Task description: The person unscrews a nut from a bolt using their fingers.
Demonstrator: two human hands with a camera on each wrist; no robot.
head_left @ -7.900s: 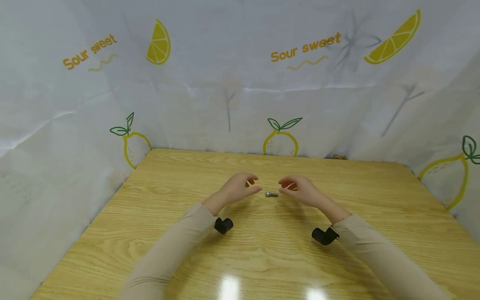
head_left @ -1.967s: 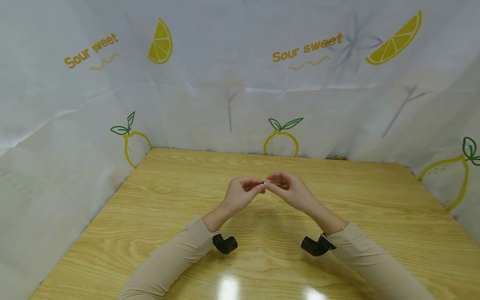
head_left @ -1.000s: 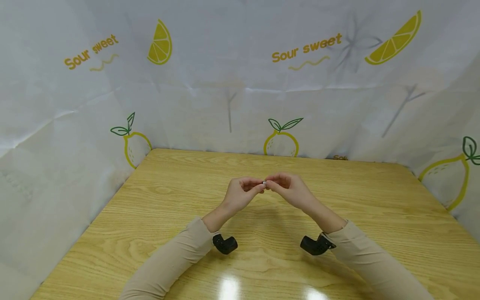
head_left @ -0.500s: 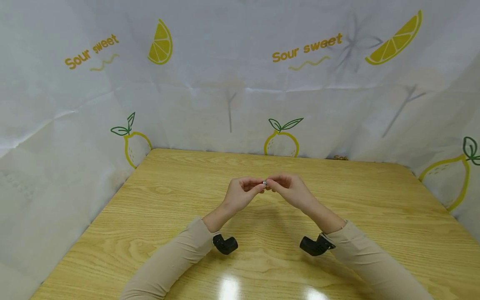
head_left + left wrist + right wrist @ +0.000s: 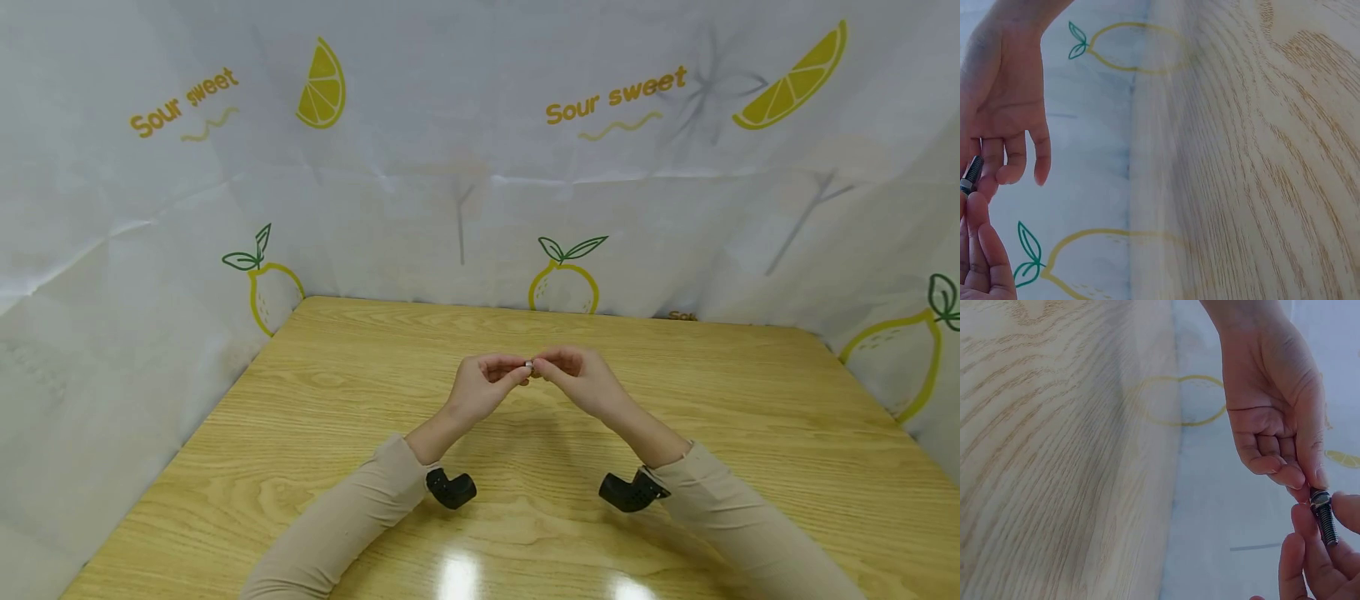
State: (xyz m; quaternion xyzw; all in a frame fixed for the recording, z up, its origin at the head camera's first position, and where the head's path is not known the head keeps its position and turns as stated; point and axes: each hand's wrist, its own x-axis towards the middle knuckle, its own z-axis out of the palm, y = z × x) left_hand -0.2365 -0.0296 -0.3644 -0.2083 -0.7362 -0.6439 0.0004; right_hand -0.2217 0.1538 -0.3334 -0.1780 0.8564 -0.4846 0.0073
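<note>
Both hands hold a small metal bolt [image 5: 1327,526] above the table, its threaded shank pointing to the right. My left hand [image 5: 474,390] pinches the bolt's head end between thumb and fingertips. A shiny nut [image 5: 1320,499] sits close against the head. My right hand [image 5: 588,385] has its thumb and index fingertips at the nut, one on each side, in the right wrist view. In the left wrist view the threads stick up past the fingertips at the left edge. From the head view, the right fingers cover most of the shank.
A light wood table [image 5: 375,350] lies under both hands. Behind and beside it hangs a white cloth [image 5: 420,217] printed with lemons. Black camera mounts [image 5: 451,488] sit at both wrists, below the sleeves.
Earlier the bolt lay on the table between two separate hands; it is now lifted and held. Since two seconds ago the right fingertips have closed in near the head; little differs over the last half second.
</note>
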